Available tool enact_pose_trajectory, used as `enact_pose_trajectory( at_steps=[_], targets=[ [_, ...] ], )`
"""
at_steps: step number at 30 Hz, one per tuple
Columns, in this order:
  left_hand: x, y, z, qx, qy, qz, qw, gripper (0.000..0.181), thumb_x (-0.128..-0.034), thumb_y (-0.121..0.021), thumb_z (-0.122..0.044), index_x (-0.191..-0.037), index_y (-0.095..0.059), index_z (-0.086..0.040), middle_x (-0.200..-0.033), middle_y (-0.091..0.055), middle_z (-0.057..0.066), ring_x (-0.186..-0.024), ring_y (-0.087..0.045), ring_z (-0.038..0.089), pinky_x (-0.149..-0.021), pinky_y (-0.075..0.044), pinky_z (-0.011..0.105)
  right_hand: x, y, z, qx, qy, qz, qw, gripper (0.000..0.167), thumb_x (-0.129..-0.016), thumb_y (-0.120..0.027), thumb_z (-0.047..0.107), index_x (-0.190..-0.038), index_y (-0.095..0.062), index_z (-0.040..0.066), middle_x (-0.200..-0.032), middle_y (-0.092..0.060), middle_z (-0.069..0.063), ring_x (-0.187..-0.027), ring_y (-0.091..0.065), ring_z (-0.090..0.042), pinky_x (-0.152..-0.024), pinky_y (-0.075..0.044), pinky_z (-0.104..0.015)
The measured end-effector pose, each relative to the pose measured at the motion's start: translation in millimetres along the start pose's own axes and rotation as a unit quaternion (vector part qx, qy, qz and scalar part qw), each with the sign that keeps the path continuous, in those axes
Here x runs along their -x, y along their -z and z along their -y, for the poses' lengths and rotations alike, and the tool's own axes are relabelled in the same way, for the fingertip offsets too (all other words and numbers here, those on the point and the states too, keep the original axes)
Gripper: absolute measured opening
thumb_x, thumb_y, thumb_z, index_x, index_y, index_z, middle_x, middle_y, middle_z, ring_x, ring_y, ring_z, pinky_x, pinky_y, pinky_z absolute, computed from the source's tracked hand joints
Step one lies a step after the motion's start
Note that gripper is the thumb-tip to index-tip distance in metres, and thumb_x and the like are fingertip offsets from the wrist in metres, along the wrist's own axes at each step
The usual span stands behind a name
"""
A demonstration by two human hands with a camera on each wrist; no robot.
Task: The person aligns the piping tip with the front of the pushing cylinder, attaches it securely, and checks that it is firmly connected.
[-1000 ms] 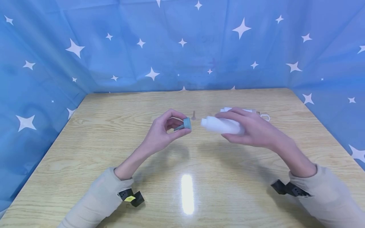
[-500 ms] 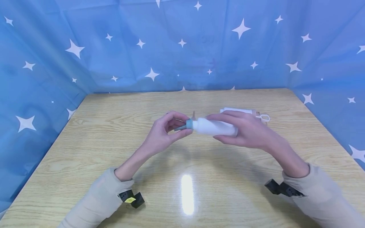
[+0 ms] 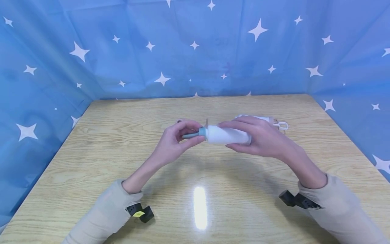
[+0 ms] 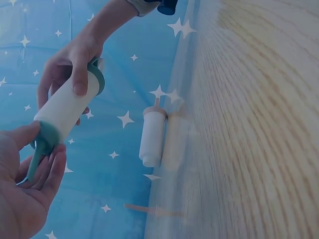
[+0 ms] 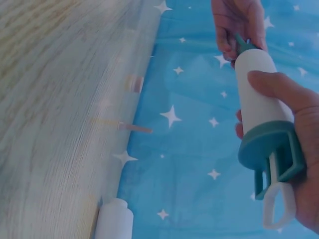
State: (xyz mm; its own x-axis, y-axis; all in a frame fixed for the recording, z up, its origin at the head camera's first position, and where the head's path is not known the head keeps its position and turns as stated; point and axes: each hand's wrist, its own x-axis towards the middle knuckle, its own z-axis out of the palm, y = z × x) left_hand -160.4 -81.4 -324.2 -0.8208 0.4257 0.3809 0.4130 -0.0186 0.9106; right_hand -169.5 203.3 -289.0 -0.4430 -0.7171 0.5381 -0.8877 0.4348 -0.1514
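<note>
A white syringe-like tube (image 3: 226, 135) lies nearly level above the table between both hands. My right hand (image 3: 265, 135) grips its barrel, thumb along the near side. At its left end is a teal nozzle cap (image 4: 46, 137) with a thin tapered spout, pinched between the thumb and fingers of my left hand (image 3: 172, 140). Cap and tube end meet; whether the cap is fully seated cannot be told. In the right wrist view, the tube's other end has a teal collar (image 5: 264, 144) with side handles and a white pull ring (image 5: 279, 206).
A second white tube (image 4: 152, 139) with a beige collar lies on the wooden table (image 3: 158, 203) behind my right hand. A small beige nozzle (image 5: 137, 128) stands near the middle. A short beige piece (image 5: 134, 83) is farther left. A blue star-patterned curtain (image 3: 195, 64) borders the table.
My right hand has brought the white tube leftward until its end met the teal nozzle cap. The left hand stays in place, its cap's spout now slightly turned.
</note>
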Motion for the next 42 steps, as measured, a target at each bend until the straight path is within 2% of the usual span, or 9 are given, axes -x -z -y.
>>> enact_pose_trajectory(
  at_steps=[4,7,12,18,23,29,37,39,42],
  targets=[
    [-0.1,0.3,0.4,0.037,0.01,0.01,0.9992,0.028,-0.0926,-0.07,0.003,-0.12,-0.066,0.003,-0.117,-0.062,0.015,-0.102,-0.071,0.029,-0.086,-0.06,0.044,-1.8,0.9,1.4,-0.004,-0.009,0.006,0.9999,0.049,-0.079,-0.084,0.022,-0.125,-0.068,0.015,-0.11,-0.072,-0.004,-0.096,-0.068,-0.025,-0.076,-0.058,-0.048],
    [0.2,0.0,1.0,0.043,0.005,0.011,0.999,0.028,-0.0918,-0.07,0.006,-0.12,-0.066,0.006,-0.117,-0.062,0.016,-0.102,-0.071,0.032,-0.086,-0.06,0.043,-2.2,0.9,1.7,-0.004,-0.013,0.009,0.9999,0.051,-0.076,-0.086,0.019,-0.124,-0.068,0.014,-0.11,-0.073,-0.005,-0.096,-0.068,-0.026,-0.076,-0.059,-0.048],
    [0.3,-0.2,1.7,0.021,-0.028,0.005,0.9994,0.031,-0.0888,-0.072,0.009,-0.119,-0.067,0.006,-0.116,-0.062,0.016,-0.106,-0.068,0.033,-0.091,-0.058,0.04,-2.3,1.1,0.3,-0.011,-0.014,0.01,0.9998,0.049,-0.079,-0.085,0.022,-0.124,-0.068,0.013,-0.11,-0.072,-0.006,-0.096,-0.069,-0.025,-0.075,-0.059,-0.047],
    [-1.7,0.7,3.4,0.005,-0.071,0.005,0.9975,0.034,-0.0851,-0.074,0.013,-0.118,-0.068,0.006,-0.117,-0.065,0.014,-0.108,-0.065,0.027,-0.094,-0.057,0.045,-1.7,2.9,-1.0,-0.024,-0.023,0.017,0.9993,0.05,-0.078,-0.086,0.02,-0.125,-0.068,0.012,-0.111,-0.072,-0.006,-0.095,-0.069,-0.024,-0.073,-0.058,-0.045],
    [-2.0,0.5,3.6,0.004,-0.084,0.006,0.9964,0.035,-0.0845,-0.074,0.013,-0.119,-0.068,0.006,-0.12,-0.066,0.014,-0.109,-0.063,0.026,-0.093,-0.057,0.046,-1.0,3.8,-1.0,-0.029,-0.032,0.022,0.9988,0.051,-0.077,-0.086,0.019,-0.125,-0.069,0.012,-0.112,-0.072,-0.005,-0.096,-0.068,-0.023,-0.073,-0.058,-0.045],
    [-0.6,0.2,3.1,0.005,-0.078,-0.008,0.9969,0.03,-0.09,-0.072,0.007,-0.12,-0.07,0.003,-0.121,-0.066,0.012,-0.11,-0.063,0.027,-0.092,-0.058,0.045,-2.1,2.2,0.8,-0.027,-0.035,0.014,0.9989,0.052,-0.077,-0.087,0.02,-0.125,-0.069,0.012,-0.112,-0.073,-0.005,-0.097,-0.069,-0.023,-0.074,-0.058,-0.045],
    [-0.3,0.5,3.8,0.027,0.004,-0.003,0.9996,0.029,-0.0943,-0.069,0.001,-0.123,-0.066,0.002,-0.113,-0.068,0.015,-0.094,-0.073,0.028,-0.084,-0.061,0.043,-2.6,0.5,0.7,-0.022,-0.025,0.008,0.9994,0.053,-0.076,-0.088,0.017,-0.125,-0.069,0.013,-0.111,-0.072,-0.006,-0.095,-0.068,-0.024,-0.073,-0.059,-0.045],
    [-0.3,0.4,4.1,0.026,0.005,-0.002,0.9996,0.03,-0.0926,-0.07,0.003,-0.122,-0.067,0.003,-0.113,-0.067,0.016,-0.094,-0.073,0.029,-0.083,-0.061,0.043,-2.8,0.0,0.1,-0.02,-0.022,0.007,0.9995,0.054,-0.075,-0.088,0.016,-0.126,-0.07,0.013,-0.111,-0.072,-0.006,-0.096,-0.069,-0.025,-0.073,-0.059,-0.046],
    [-0.2,0.3,3.8,0.003,-0.013,-0.007,0.9999,0.033,-0.0885,-0.074,0.005,-0.121,-0.069,0.001,-0.114,-0.065,0.013,-0.099,-0.072,0.026,-0.085,-0.061,0.039,-2.8,-0.6,-0.4,-0.021,-0.025,0.01,0.9994,0.054,-0.075,-0.088,0.016,-0.125,-0.07,0.014,-0.112,-0.072,-0.005,-0.097,-0.069,-0.025,-0.074,-0.059,-0.046]
  ],
)
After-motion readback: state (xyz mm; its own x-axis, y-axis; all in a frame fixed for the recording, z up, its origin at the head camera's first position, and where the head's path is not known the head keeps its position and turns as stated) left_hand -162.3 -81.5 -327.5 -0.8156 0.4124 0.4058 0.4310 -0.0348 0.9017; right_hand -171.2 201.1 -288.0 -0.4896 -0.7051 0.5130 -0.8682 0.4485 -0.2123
